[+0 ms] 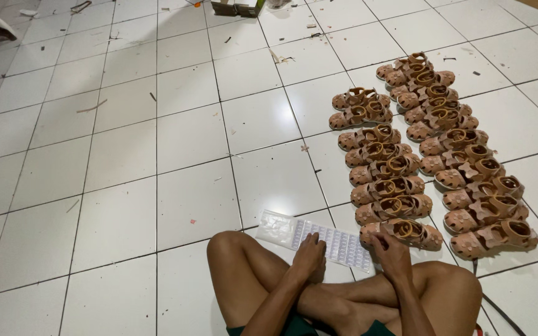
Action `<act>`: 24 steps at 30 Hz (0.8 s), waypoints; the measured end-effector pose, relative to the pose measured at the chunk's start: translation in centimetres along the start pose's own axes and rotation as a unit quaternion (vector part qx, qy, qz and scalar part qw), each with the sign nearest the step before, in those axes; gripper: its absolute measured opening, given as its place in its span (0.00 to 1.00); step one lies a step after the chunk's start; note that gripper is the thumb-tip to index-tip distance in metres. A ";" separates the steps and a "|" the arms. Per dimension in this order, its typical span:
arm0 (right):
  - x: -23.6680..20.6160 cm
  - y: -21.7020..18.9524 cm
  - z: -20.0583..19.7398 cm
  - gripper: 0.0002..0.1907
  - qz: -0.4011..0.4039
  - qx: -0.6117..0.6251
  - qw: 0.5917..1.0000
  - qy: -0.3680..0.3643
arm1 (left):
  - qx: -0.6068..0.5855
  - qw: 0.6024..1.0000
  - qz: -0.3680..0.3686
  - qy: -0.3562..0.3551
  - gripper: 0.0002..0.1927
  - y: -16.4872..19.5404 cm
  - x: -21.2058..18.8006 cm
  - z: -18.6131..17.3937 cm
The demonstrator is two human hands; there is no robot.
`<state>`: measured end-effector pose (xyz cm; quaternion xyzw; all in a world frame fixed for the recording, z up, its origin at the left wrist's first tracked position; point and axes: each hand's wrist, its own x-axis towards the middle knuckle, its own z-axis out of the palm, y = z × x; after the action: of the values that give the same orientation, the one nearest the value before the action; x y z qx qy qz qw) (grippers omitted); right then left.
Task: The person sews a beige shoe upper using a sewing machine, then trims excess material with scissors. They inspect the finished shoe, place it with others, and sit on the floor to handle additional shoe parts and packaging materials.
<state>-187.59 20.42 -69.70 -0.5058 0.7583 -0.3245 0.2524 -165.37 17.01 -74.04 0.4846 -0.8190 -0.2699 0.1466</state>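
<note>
Far left, the white glazed floor tiles (113,149) carry only scattered scraps and dust; some dark clutter sits at the far left edge, too cut off to identify.

Near centre, a person sits cross-legged on the floor, bare knees raised. The left hand (309,256) rests curled on the near edge of a flat white sheet of small printed labels in rows (337,246), fingers drawn together and pressing down on it; whether it pinches a single label cannot be told. A clear plastic sleeve (276,228) lies touching the sheet's left end.

Just right of the sheet, the right hand (388,252) is closed over the near end of the nearest tan moulded plastic child's sandal (409,231), fingers folded around its heel side, holding it against the floor.

Further right and running away to the far side, two long rows of matching tan sandals with buckled straps (443,146) lie packed side by side, touching one another. A dark cord (499,314) trails along the floor at the near right.

Judgement on method: the sheet is best kept flat under the left hand so that a label lifts cleanly, and the held sandal kept steady and apart from its neighbour so the row is not disturbed. Work from the near end outward appears the orderly course.
</note>
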 end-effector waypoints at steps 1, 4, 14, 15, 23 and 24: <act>0.0 0.1 0.0 0.18 0.000 0.002 1.000 0.000 | -0.002 1.000 0.000 0.003 0.18 -0.1 0.0 0.2; 0.2 0.7 0.2 0.18 0.000 -0.005 1.000 -0.001 | -0.010 1.000 0.005 0.009 0.18 -0.6 0.1 0.8; 0.8 4.7 0.7 0.14 -0.082 0.007 0.996 0.035 | 0.008 0.999 0.012 0.029 0.33 -2.5 1.9 5.3; 0.7 5.0 0.7 0.14 -0.087 0.007 0.995 0.040 | -0.003 0.999 0.026 0.047 0.32 -2.7 2.0 5.9; -2.0 5.8 -0.4 0.12 -0.067 0.017 0.996 0.051 | -0.077 0.991 0.083 0.074 0.25 -1.8 1.6 8.5; -2.5 5.9 -0.5 0.11 -0.046 0.007 0.998 0.042 | -0.081 0.991 0.083 0.069 0.23 -1.4 1.5 8.5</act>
<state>-190.59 24.54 -73.65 -0.5246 0.7417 -0.3619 0.2090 -169.39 17.67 -81.82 0.4190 -0.8198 -0.2881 0.2632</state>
